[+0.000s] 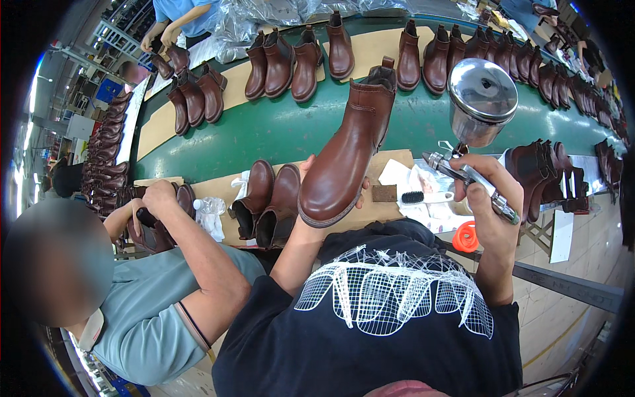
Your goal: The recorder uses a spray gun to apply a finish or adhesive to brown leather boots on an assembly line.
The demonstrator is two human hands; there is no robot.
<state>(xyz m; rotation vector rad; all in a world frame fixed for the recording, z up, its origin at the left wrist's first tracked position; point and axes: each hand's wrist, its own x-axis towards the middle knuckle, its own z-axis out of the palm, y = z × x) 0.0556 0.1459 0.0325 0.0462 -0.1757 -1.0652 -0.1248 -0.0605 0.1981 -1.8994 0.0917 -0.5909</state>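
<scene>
A brown leather ankle boot (347, 142) is held up in front of me, its toe tilted down toward me and its pull tab at the top. My left hand (309, 167) grips it from below and behind, so most of the fingers are hidden. In my right hand (493, 188) is a metal spray gun (473, 175), its nozzle turned left toward the boot. A shiny lidded cup (481, 99) sits on top of the gun. The gun and the boot are apart.
A white-handled brush with black bristles (426, 197) and a brown block (384, 193) lie on the near bench edge. Several boots (278, 66) stand on cardboard across the green table (264, 126). At my left a co-worker (152, 291) handles a boot. An orange coil (465, 237) is near my right wrist.
</scene>
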